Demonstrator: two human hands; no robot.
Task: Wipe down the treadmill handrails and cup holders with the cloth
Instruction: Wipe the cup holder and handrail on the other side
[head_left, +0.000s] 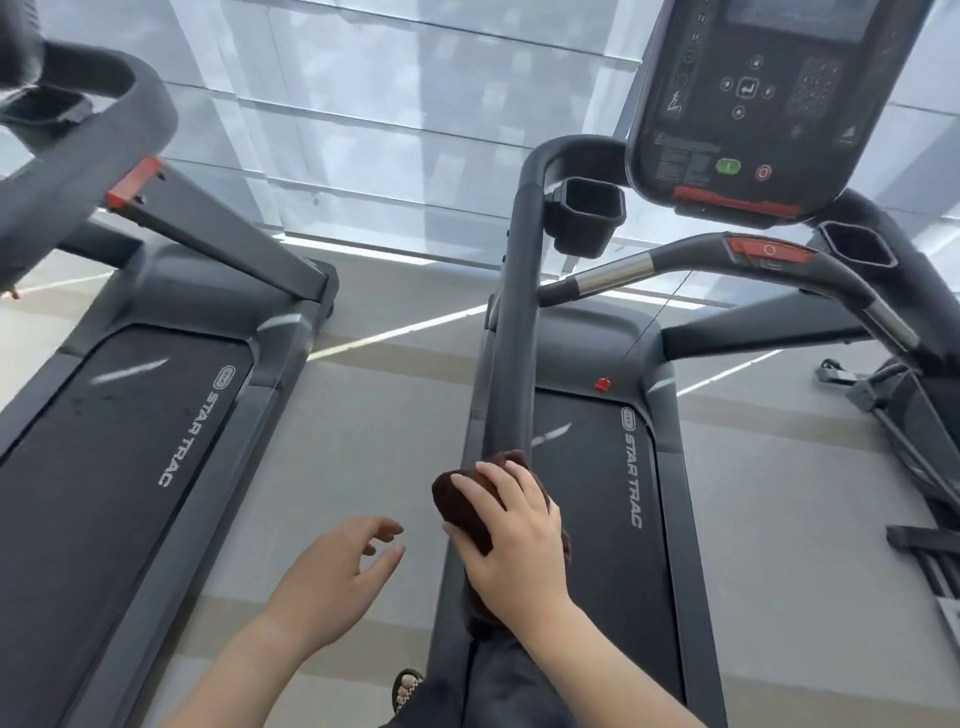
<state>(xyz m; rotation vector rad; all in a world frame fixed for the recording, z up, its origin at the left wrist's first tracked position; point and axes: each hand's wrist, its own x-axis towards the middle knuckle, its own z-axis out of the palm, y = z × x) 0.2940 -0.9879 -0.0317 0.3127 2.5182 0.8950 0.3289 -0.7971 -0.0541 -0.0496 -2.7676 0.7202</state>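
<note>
1. Brown terry under my palm: the cloth (470, 501) is bunched around the near end of the left handrail (514, 332), and my right hand (511, 540) presses it there, fingers curled over the top so the cloth sits between my skin and the rail.
2. My left hand (337, 566) holds nothing; it hangs loose beside the rail, fingers half spread and apart from both the cloth and the treadmill.
3. I judge I am early in the job. The cloth is low on this one rail, and the long dark run of it up to the bend at the console (769, 93) lies ahead of my hand.
4. Nothing tells me whether that upper stretch has been wiped; the surface looks the same all along.
5. Left to do, as far as I can see: the left cup holder (589, 213) just beside the top of this rail, the right cup holder (860, 247) under the console, and the curved front handlebar (691, 260) with its metal grip sections.
6. A right-side rail is mostly out of view, so I cannot judge it.
</note>
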